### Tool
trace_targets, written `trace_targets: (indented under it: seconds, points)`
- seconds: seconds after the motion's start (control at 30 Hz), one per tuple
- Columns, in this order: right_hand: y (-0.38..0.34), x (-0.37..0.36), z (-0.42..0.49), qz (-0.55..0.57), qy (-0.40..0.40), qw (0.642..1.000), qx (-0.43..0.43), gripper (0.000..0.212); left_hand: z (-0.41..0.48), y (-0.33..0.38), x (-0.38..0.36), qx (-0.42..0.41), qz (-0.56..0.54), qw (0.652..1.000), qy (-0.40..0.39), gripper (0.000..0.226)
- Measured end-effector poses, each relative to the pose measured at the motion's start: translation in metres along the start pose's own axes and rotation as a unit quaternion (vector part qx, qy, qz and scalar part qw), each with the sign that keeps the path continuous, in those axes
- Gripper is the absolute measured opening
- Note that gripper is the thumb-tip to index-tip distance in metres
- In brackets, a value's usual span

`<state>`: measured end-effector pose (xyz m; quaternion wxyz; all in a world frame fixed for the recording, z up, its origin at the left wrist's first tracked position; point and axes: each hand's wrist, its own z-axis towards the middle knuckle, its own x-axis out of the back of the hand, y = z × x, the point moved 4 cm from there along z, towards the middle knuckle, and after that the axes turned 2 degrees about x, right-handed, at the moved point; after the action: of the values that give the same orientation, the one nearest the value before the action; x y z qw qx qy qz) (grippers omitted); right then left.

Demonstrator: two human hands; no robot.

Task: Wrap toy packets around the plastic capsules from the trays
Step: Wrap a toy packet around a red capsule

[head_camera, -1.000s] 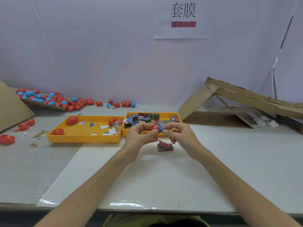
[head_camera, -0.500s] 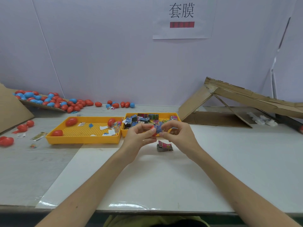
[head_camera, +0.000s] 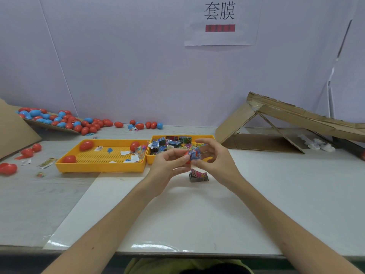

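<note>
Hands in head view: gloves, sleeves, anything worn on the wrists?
The left hand and right hand are bare, with no gloves, rings, watch or wristband visible. Both forearms are uncovered down to the frame's bottom edge, and no sleeves are in view. The only clothing showing is an olive-green garment at bottom centre.

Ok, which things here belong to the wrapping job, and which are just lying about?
Job: capsule and packet held by left hand and right hand, capsule tray, packet tray, packet stack.
Lying about: cardboard ramp, wall sign, paper scraps left of the trays.
</note>
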<state>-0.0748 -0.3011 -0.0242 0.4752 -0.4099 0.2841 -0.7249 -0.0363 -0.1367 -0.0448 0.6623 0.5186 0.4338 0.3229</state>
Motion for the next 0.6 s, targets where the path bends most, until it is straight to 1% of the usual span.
trace_targets:
  seconds: [0.13, 0.33, 0.6]
  points:
    - [-0.0015, -0.0001, -0.0012, -0.022, 0.000, 1.000, 0.015, 0.055, -0.0009, 0.0004, -0.0003, 0.008, -0.009, 1.000, -0.008, 0.025]
    - [-0.0036, -0.0020, -0.0028, -0.047, -0.009, 0.998, 0.036, 0.056, -0.0016, 0.0012, -0.0006, 0.008, -0.013, 1.000, -0.008, 0.032]
    - [0.0017, 0.0006, -0.0004, 0.002, -0.004, 1.000, 0.012, 0.052, -0.0033, 0.0021, -0.0019, 0.028, -0.049, 0.998, -0.017, 0.032]
